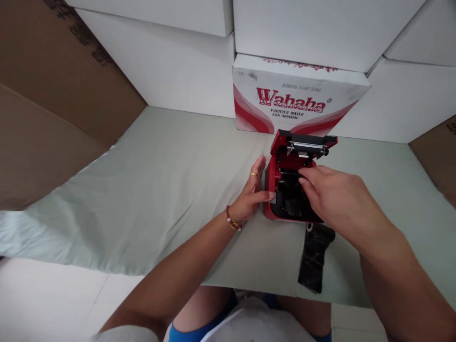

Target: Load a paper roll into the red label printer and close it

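Observation:
A red and black label printer (271, 209) stands on the cloth with its lid (311, 138) raised toward the back. My left hand (253, 192) braces its left side, the fingers stretched along the outer wall and the thumb over the rim on a grey tab. Over the open bay, my right hand (329, 192) pinches with thumb and forefinger at the shiny black ribbon (289, 177) inside. The palm hides the printer's right side. Just in front of the printer, a flattened strip of black ribbon on a small core (316, 259) lies near the table's front edge.
A pale green cloth (171, 175) covers the table. Directly behind the printer stands a white and red Wahaha water carton (295, 97). White boxes (185, 61) line the back, and brown cartons stand at the left (64, 104) and right (434, 156).

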A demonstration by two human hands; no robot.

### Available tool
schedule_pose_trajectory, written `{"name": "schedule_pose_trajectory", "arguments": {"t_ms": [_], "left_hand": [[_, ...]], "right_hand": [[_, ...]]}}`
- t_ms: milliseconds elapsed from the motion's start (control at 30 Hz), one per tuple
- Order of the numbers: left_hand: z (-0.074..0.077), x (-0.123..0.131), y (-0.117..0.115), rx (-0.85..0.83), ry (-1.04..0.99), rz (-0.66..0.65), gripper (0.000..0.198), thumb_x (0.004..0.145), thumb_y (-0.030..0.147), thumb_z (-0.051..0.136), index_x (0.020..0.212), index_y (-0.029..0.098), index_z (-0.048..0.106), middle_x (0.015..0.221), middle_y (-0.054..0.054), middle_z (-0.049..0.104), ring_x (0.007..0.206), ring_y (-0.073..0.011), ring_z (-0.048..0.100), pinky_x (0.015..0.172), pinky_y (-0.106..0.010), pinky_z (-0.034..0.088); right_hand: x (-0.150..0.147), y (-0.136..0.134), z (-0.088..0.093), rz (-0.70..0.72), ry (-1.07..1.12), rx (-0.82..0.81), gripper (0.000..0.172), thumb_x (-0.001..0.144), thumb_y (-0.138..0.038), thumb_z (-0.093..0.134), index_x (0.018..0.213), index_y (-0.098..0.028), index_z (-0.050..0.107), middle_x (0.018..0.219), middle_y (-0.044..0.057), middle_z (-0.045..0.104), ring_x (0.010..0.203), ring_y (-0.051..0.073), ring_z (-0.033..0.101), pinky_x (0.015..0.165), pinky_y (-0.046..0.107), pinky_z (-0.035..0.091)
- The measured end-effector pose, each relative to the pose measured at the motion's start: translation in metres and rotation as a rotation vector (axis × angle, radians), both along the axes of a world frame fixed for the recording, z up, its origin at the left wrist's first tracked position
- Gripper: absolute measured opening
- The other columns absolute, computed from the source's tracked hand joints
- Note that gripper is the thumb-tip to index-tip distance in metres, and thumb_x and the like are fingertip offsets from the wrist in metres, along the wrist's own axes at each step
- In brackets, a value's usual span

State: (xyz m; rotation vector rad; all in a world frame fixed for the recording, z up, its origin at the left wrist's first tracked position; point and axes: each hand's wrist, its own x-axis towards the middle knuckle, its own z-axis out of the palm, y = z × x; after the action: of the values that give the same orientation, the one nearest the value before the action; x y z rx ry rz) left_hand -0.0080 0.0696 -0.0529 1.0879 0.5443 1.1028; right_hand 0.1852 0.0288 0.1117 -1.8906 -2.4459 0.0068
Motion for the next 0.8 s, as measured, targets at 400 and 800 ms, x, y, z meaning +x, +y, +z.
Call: {"name": "schedule_pose_trajectory", "arguments": {"t_ms": [400,800], "left_hand": [[0.004,0.004,0.002,-0.072,-0.073,0.005,0.104,0.068,0.04,0.09,0.162,0.034,0.046,0.185,-0.006,0.033,0.174,-0.0379,0.024,0.143,-0.054,0.021],[0.006,0.003,0.002,-0.067,-0.091,0.013,0.099,0.069,0.037,0.091,0.159,0.032,0.049,0.181,-0.006,0.04,0.173,-0.0351,0.028,0.143,-0.052,0.019]], "right_hand": [[-0.035,0.055,-0.012,-0.084,-0.323,-0.355,0.037,0.098,-0.015,0.054,0.121,-0.017,0.083,0.121,0.022,0.084,0.107,0.036,0.081,0.081,0.041,0.058],[-0.03,0.035,-0.011,-0.275,-0.148,-0.199,0.039,0.104,-0.033,0.058,0.138,-0.022,0.072,0.116,0.019,0.084,0.101,0.039,0.08,0.075,0.043,0.055]]}}
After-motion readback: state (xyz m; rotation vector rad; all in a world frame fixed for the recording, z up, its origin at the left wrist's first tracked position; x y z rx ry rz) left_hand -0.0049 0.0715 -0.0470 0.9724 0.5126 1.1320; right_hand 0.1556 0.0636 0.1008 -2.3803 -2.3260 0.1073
